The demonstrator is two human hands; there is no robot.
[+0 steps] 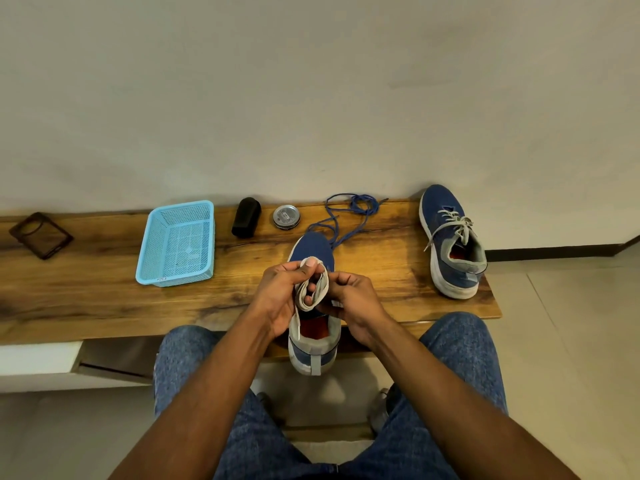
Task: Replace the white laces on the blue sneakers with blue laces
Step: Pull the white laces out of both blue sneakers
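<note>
Wooden bench [104, 299] as landmark. Left of the near sneaker [313, 344] lies a light-blue basket [152, 258]; beyond the sneaker's toe lie the blue laces [358, 206]; right of it stands the second sneaker [450, 244], still white-laced. Over the near sneaker's throat, left hand [277, 292] pinches a bundled white lace [311, 289] between thumb and curled fingers; right hand [349, 296], fingers curled, grips its other side. Judged step: coil the removed lace compactly, keep both ends gathered, then set it aside.

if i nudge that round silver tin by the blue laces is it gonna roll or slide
The tin lies flat on the wooden bench, lid up, so it would probably slide rather than roll. It looks low and wide, so tipping seems unlikely. The blue laces beside it look limp and might snag.
</note>
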